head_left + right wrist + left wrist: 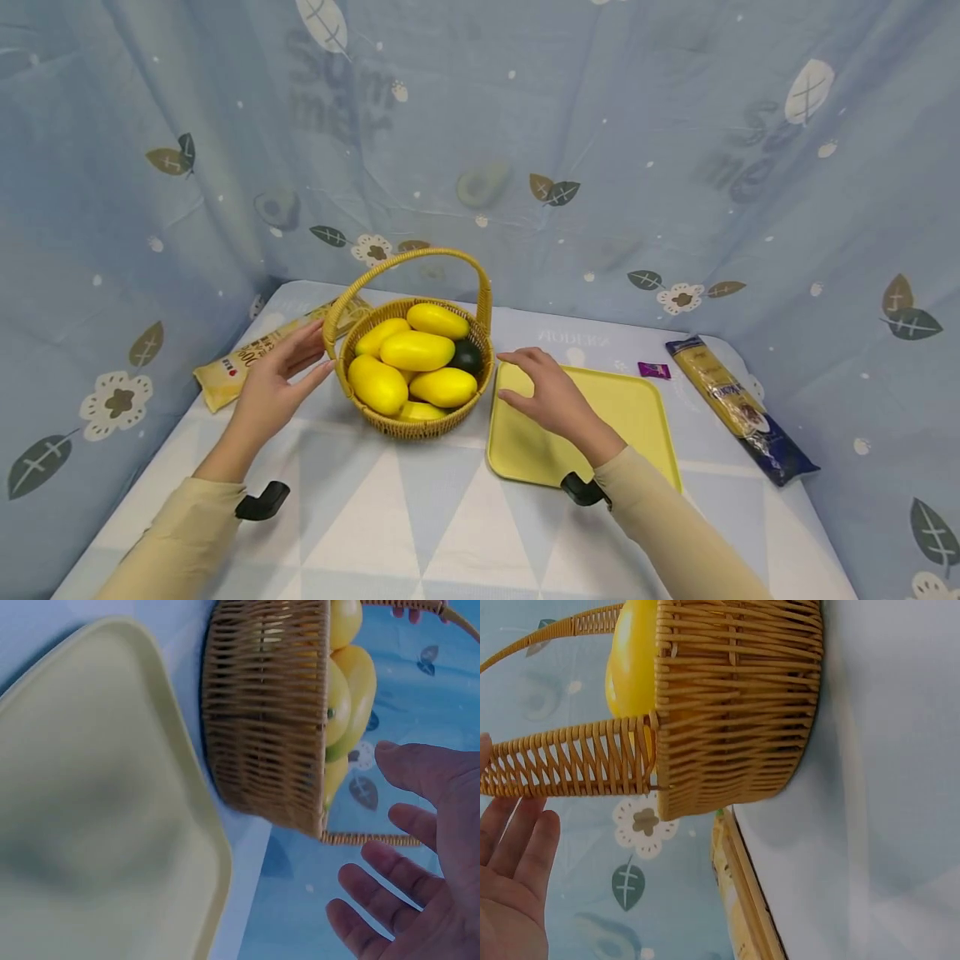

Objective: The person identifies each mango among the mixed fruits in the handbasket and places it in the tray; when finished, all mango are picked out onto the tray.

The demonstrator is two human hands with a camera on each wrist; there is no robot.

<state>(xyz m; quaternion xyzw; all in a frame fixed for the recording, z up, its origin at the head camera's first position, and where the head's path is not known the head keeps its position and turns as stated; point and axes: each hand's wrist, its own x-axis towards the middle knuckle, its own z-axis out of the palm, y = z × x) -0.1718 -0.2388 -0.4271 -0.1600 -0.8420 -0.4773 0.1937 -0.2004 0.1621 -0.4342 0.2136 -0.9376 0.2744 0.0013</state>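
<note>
A wicker basket (414, 427) with a tall arched handle (420, 255) stands on the table, full of several yellow mangoes (417, 351) and one dark green fruit (467, 357). My left hand (272, 377) is at the left base of the handle, thumb and fingers spread to either side of it. In the left wrist view the left fingers (538, 844) lie extended right along the woven handle. On the other side, my right hand (551, 392) hovers over a yellow tray (633, 450), thumb and fingers apart and holding nothing, fingertips close to the basket's right rim.
Behind the left hand lies a yellow food packet (225, 373), partly hidden by the basket. A small purple packet (654, 370) sits beyond the tray, and a long yellow and blue packet (738, 408) lies along the right edge. Patterned blue curtains (600, 125) enclose the table.
</note>
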